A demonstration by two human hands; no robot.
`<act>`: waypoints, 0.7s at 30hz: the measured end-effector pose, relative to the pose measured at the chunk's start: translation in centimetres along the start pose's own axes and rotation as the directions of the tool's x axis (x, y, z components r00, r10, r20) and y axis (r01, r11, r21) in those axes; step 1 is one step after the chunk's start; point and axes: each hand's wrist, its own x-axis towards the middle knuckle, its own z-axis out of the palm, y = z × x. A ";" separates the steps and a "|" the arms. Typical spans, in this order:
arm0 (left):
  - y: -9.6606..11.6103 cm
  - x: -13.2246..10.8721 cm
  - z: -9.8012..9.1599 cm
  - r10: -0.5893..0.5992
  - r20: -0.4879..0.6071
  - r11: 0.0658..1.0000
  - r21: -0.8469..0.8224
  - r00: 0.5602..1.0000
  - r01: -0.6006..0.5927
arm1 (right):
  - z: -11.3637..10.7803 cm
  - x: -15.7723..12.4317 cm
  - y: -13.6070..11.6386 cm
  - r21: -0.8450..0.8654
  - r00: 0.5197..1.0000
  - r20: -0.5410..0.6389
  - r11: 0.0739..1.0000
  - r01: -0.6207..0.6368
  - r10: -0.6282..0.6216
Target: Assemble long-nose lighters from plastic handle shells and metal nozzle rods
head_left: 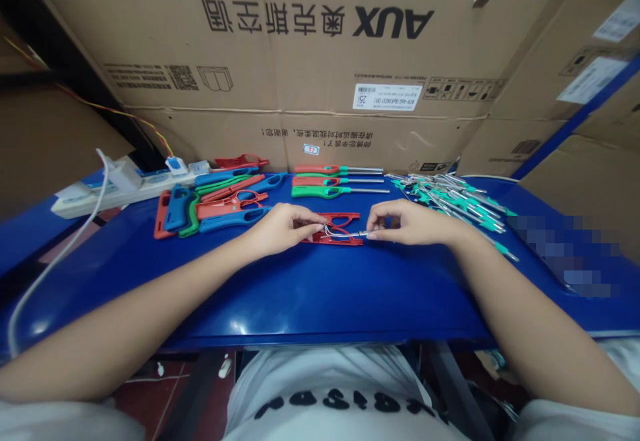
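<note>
Between my hands stretches a lighter's inner part with thin white wires [345,234] and a metal tube. My left hand [287,229] pinches the wire end of it. The tube end is pinched between the thumb and finger of my right hand [407,222]. Right below lie two red lighter shell halves [345,218] on the blue table, partly hidden by my left hand. Whether the wires touch the shell, I cannot tell.
Red, green and blue lighter shells [233,218] are piled at left. Three lighters with metal tubes [340,191] lie in a row behind my hands. A heap of metal tubes with green parts [460,198] is at right. A power strip [135,188] stands back left, before a cardboard wall [320,81].
</note>
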 end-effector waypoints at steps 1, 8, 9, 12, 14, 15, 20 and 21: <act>0.0 0.0 -0.1 0.043 -0.004 0.996 0.074 0.999 -0.043 | 0.1 0.1 0.1 -0.015 1.000 0.008 1.000 -0.007 0.007; 0.3 -0.1 -0.1 0.173 0.002 0.941 0.295 0.985 -0.166 | 0.7 0.6 0.6 -0.124 0.997 0.061 0.992 -0.027 0.035; 0.3 -0.1 0.0 0.175 0.005 0.941 0.293 0.985 -0.169 | 0.7 0.6 0.6 -0.133 0.998 0.060 0.991 -0.024 0.032; 0.3 -0.3 0.1 0.175 0.010 0.942 0.288 0.984 -0.171 | 0.6 0.5 0.6 -0.140 0.998 0.057 0.990 -0.019 0.027; 0.3 -0.3 0.2 0.176 0.013 0.942 0.287 0.984 -0.172 | 0.5 0.5 0.5 -0.142 0.997 0.066 0.990 -0.018 0.027; 0.3 -0.3 0.2 0.171 0.015 0.943 0.288 0.985 -0.168 | 0.5 0.5 0.5 -0.142 0.997 0.070 0.990 -0.021 0.031; 0.3 -0.2 0.0 0.122 0.018 0.940 0.319 0.992 -0.121 | 0.7 0.6 0.4 -0.147 0.996 0.054 0.987 -0.063 0.071; 0.3 -0.2 -0.1 0.117 0.016 0.939 0.324 0.993 -0.116 | 0.8 0.6 0.4 -0.152 0.996 0.048 0.986 -0.067 0.075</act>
